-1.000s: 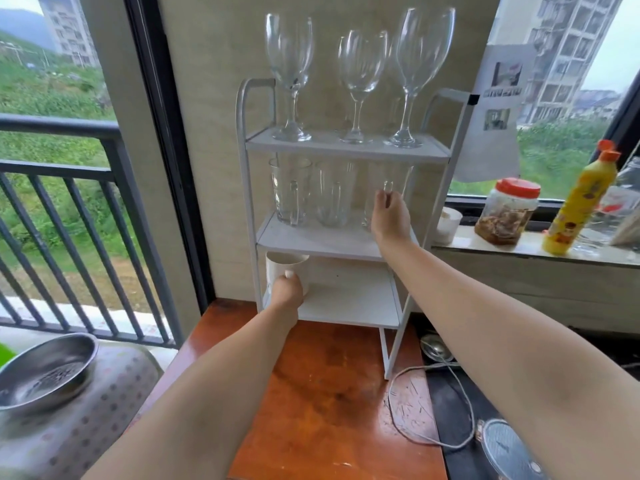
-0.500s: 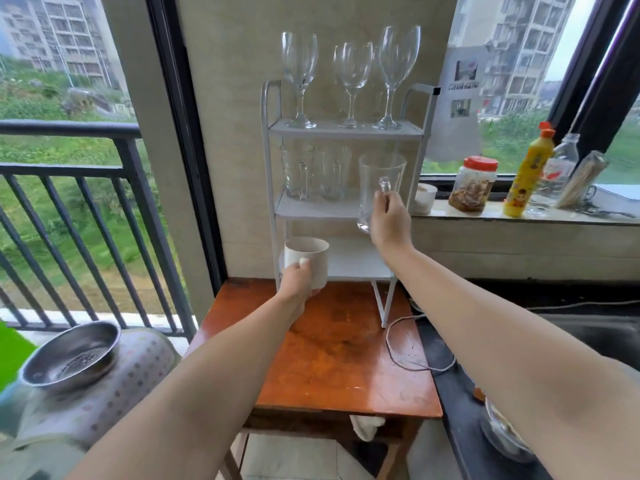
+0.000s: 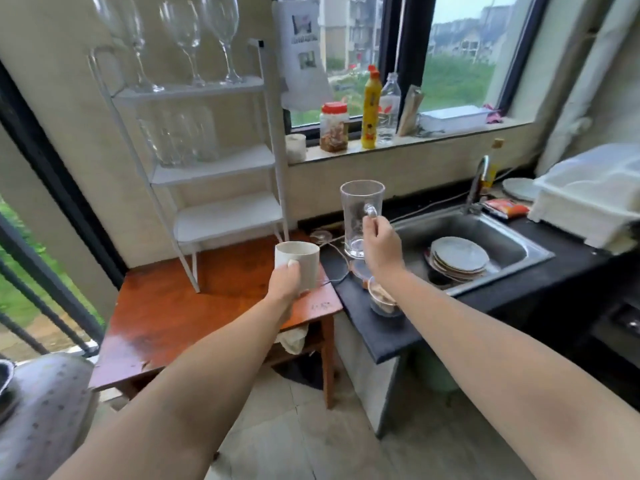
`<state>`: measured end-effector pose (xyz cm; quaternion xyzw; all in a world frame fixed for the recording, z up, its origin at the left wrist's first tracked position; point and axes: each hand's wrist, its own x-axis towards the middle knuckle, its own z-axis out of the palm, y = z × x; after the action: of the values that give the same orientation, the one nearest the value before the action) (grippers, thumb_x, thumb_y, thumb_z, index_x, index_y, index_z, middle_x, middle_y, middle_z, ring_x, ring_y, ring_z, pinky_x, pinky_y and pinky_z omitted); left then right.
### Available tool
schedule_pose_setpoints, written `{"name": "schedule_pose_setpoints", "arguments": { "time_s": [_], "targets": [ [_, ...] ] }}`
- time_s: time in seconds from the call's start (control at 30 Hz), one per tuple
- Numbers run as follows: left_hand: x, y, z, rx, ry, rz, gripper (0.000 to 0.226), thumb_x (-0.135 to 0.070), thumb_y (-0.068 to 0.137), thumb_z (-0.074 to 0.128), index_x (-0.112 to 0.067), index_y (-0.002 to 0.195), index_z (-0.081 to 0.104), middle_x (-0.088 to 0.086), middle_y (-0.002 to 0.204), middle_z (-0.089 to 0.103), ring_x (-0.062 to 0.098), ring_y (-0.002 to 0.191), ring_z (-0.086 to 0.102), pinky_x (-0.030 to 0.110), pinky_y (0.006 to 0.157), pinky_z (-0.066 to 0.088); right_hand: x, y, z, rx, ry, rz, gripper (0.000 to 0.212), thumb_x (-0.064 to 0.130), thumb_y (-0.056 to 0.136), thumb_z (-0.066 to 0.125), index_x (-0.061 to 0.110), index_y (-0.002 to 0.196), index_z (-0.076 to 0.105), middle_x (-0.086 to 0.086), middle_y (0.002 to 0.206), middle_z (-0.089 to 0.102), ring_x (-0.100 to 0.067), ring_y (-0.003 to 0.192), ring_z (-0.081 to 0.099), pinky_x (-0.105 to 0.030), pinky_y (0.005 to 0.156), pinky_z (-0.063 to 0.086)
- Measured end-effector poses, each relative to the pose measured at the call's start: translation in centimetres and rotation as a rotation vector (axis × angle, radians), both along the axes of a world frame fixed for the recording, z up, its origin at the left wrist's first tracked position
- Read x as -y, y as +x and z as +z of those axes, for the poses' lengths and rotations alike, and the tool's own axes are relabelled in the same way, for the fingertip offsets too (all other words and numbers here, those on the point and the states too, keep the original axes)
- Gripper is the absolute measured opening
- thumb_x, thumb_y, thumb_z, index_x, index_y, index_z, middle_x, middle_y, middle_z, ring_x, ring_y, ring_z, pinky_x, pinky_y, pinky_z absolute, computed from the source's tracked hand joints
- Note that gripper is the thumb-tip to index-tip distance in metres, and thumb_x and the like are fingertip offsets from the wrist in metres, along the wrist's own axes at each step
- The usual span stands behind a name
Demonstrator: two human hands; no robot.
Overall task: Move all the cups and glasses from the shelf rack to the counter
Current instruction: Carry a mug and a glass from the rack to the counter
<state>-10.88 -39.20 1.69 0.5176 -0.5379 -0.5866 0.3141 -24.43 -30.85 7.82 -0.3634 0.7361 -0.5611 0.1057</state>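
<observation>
Item, left hand: I am gripping a white ceramic mug, fingers curled round its side and thumb on its near wall, holding it upright above the right edge of the reddish-brown wooden table.

Item, right hand: I am pinching the handle of a tall clear glass mug, carrying it upright over the left end of the black worktop, just left of the steel sink.

Change since half a second ago: both vessels are now standing well clear of the white three-tier metal shelf rack, having been beside its lower shelves before; my view is swinging right, bringing the sink and its stack of grey plates into sight.

Remaining on the rack: three clear stemmed wine glasses on the top shelf; clear glass mugs, blurred, on the middle shelf; I cannot count them.

Writing: the yellow squeeze bottle with a red cap, the red-lidded plastic jar and the white paper notice on the window are all carrying print, too blurred to read.
</observation>
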Motion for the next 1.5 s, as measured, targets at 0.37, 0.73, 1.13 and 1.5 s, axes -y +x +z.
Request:
{"name": "schedule_pose_setpoints", "arguments": {
  "time_s": [0.37,0.73,1.13,1.5],
  "targets": [
    [-18.8,-17.6,-1.4,0.006,0.013,-0.357,0.037,-0.011,0.094,0.045,0.006,0.126,0.051,0.029,0.115,0.056,0.025,0.083,0.057,0.037,0.066,0.054,-26.3,-13.5,-4.4,0.118,0.122,-0.346,0.038,0.028,0.101,0.039,0.018,0.064,0.038,-0.006,0.074,0.052,-0.024,0.078,0.047,-0.026,0.063,0.027],
    [-46.1,-32.1,-3.4,0.044,0.22,-0.7,0.044,-0.014,0.097,0.04,0.003,0.137,0.045,0.024,0.128,0.053,0.035,0.101,0.057,0.035,0.066,0.056,-55.5,-22.1,-7.9,0.191,0.306,-0.788,0.034,0.029,0.101,0.036,0.002,0.084,0.048,-0.03,0.095,0.06,-0.038,0.091,0.055,-0.033,0.068,0.028],
    [-65.4,-46.3,-5.4,0.036,0.308,-1.134,0.041,-0.01,0.095,0.04,0.004,0.133,0.047,0.014,0.109,0.047,0.024,0.086,0.05,0.032,0.059,0.053,-74.0,-29.3,-10.5,0.244,0.343,-1.153,0.037,0.028,0.1,0.038,0.009,0.069,0.038,-0.006,0.065,0.043,-0.025,0.074,0.045,-0.032,0.065,0.029],
    [-74.1,-66.3,-3.8,0.067,0.264,-1.32,0.041,-0.015,0.096,0.042,0.002,0.132,0.047,0.009,0.101,0.054,0.029,0.103,0.057,0.039,0.079,0.056,-81.8,-45.3,-8.6,0.271,0.341,-1.295,0.033,0.03,0.101,0.032,0.006,0.082,0.044,-0.002,0.064,0.042,-0.017,0.06,0.04,-0.029,0.05,0.027]
  ]
}}
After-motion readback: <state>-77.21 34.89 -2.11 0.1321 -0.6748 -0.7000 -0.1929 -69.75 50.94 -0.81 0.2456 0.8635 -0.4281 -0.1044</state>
